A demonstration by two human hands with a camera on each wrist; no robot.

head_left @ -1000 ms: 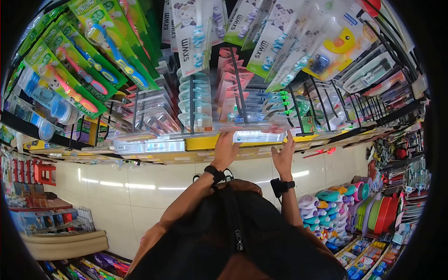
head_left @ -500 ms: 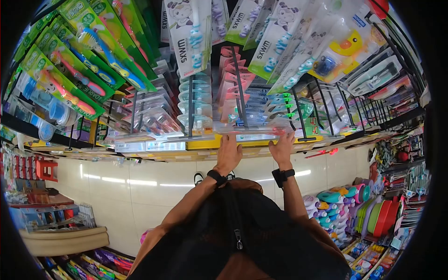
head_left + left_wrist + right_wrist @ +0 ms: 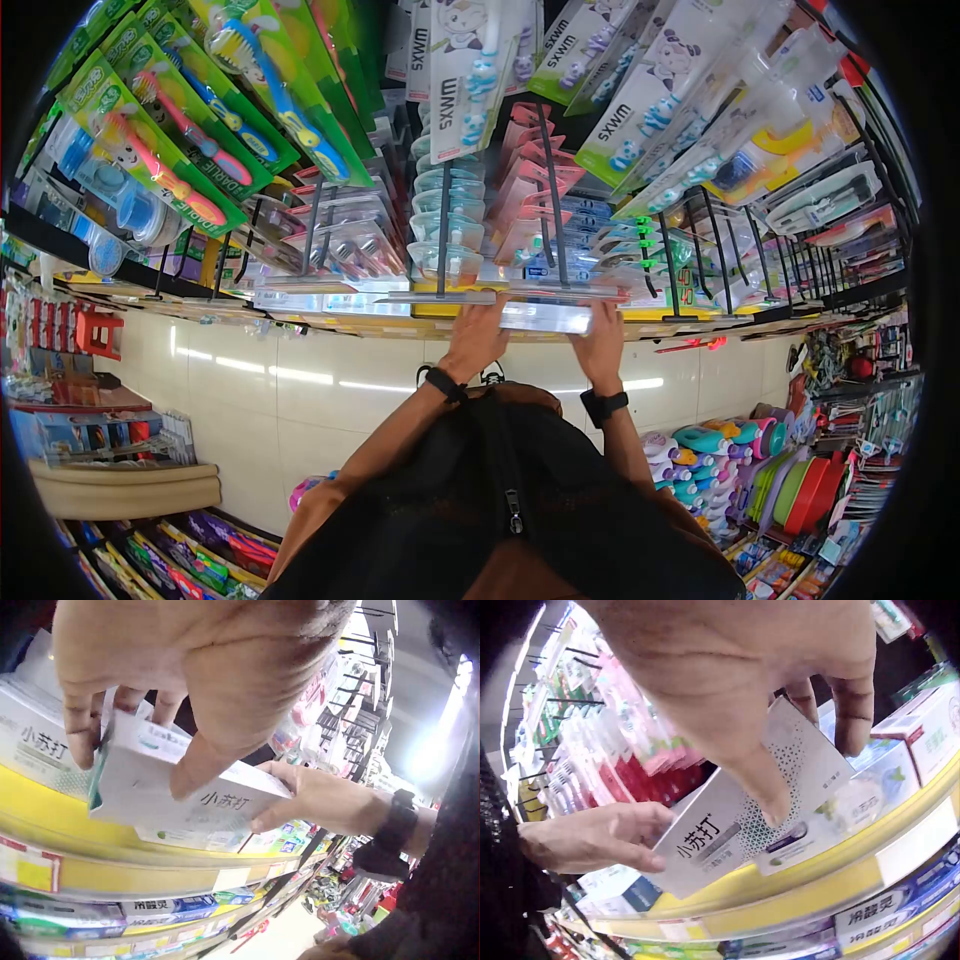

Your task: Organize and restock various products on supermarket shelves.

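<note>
A long white toothpaste box [image 3: 545,317] with Chinese print is held at the front of a yellow shelf edge [image 3: 440,310]. My left hand [image 3: 478,335] grips its left end, and in the left wrist view this hand [image 3: 127,769] has its thumb under the box [image 3: 172,802] and its fingers over the top. My right hand [image 3: 600,345] grips the other end. In the right wrist view the right hand [image 3: 814,776] pinches the box [image 3: 727,832] between thumb and fingers. The left hand [image 3: 600,836] shows there at the far end.
Other toothpaste boxes [image 3: 930,727] sit on the shelf behind. Toothbrush packs [image 3: 200,130] hang on pegs overhead. More boxed stock fills the shelf below [image 3: 150,907]. Colourful plastic goods [image 3: 760,470] stand low right over a white tiled floor [image 3: 300,400]. A black bag [image 3: 500,500] hangs at my chest.
Both hands have moved closer together on the box. The box now sits slightly lower and further out from the shelf front than a second ago.
</note>
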